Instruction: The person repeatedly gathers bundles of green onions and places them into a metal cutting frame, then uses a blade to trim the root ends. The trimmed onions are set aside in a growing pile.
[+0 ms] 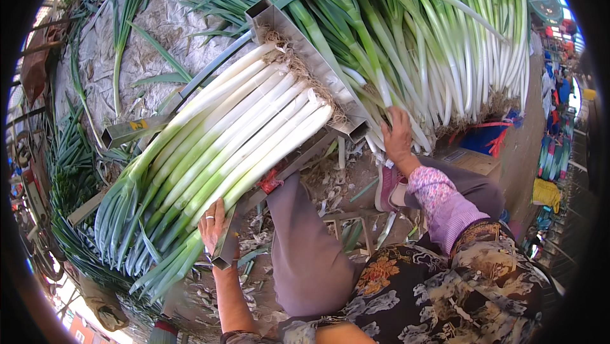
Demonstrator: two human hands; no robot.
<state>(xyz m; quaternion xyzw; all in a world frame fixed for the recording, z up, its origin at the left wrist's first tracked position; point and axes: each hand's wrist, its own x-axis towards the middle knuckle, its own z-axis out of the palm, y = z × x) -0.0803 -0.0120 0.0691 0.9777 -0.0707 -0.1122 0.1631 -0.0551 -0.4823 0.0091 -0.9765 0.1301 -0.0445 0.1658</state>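
Several trimmed leeks or large green onions (238, 120) lie side by side on a metal frame, their roots against an upright metal channel plate (314, 67). My left hand (214, 229) rests at the lower edge of this row, fingers on the green part of the nearest stalk, beside the end of a square metal tube (224, 244). To the right of the plate, my right hand (398, 136) touches the white lower end of a stalk at the near edge of a large pile of untrimmed green onions (429, 58). Its fingertips are partly hidden among the stalks.
Loose leaves and whitish sheeting (157, 24) lie beyond the frame. Peelings litter the ground (329, 191) by my legs. A cardboard box (472, 160) stands by my right knee, with red ties near it. Bundled greens (71, 177) lie at the far left.
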